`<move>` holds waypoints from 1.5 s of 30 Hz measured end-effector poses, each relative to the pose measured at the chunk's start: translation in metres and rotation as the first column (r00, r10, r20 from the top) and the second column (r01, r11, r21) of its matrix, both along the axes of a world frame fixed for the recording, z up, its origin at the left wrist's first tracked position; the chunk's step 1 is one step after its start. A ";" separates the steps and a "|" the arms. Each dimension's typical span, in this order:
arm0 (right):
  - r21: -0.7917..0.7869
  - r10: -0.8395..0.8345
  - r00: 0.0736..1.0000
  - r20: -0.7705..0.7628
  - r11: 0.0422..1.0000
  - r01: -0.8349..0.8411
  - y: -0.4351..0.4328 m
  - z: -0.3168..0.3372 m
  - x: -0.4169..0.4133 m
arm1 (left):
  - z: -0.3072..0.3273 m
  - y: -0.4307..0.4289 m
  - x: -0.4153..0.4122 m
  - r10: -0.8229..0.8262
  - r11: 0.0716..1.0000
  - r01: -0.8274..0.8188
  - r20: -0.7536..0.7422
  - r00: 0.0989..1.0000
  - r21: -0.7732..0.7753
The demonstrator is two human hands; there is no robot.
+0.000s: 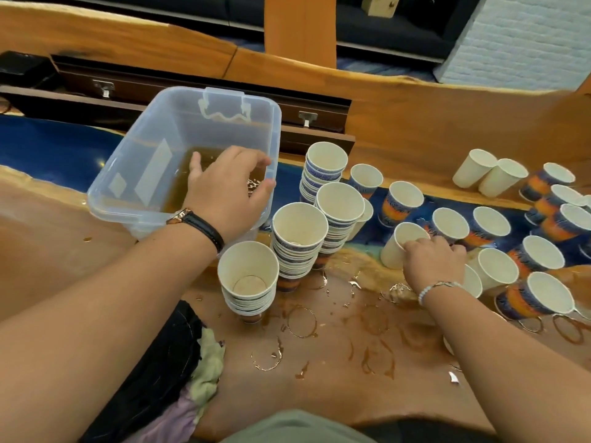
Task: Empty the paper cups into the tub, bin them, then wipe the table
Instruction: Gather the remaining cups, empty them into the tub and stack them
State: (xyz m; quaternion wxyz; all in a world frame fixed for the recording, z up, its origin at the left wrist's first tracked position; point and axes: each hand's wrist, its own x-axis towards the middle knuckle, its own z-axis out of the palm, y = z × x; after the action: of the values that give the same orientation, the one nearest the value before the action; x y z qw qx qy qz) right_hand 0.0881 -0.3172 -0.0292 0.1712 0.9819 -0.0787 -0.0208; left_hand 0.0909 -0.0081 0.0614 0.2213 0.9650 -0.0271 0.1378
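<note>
A clear plastic tub holding brown liquid stands at the left of the table. My left hand hovers over its near right corner, fingers loosely spread and holding nothing. My right hand grips a white paper cup by its rim, tilted toward me. Several stacks of nested empty cups stand between the tub and my right hand. Many single blue-and-orange cups stand at the right.
Brown rings and puddles cover the wooden table in front of me. A pile of cloths lies at the near left edge. A raised wooden ledge runs behind the cups, with white cups lying on it.
</note>
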 end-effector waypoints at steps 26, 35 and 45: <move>0.414 0.444 0.671 0.593 0.547 -0.728 0.179 0.147 0.014 | 0.026 0.026 0.023 -0.018 0.847 -0.031 -0.088 0.996 -0.531; 0.296 0.586 0.810 0.007 0.772 -0.562 0.197 0.106 0.017 | 0.020 0.076 0.031 0.124 0.989 -0.091 -0.326 0.937 0.114; 0.241 0.586 0.808 0.062 0.777 -0.582 0.197 0.101 0.023 | 0.034 0.068 0.043 0.362 0.721 0.105 -0.501 0.786 0.685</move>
State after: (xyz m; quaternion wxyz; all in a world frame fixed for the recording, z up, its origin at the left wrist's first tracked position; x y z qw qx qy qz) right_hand 0.1107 -0.1205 0.0721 0.0456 0.9711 0.2339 0.0156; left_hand 0.1340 0.0604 0.0952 -0.1620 0.9676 0.0678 -0.1812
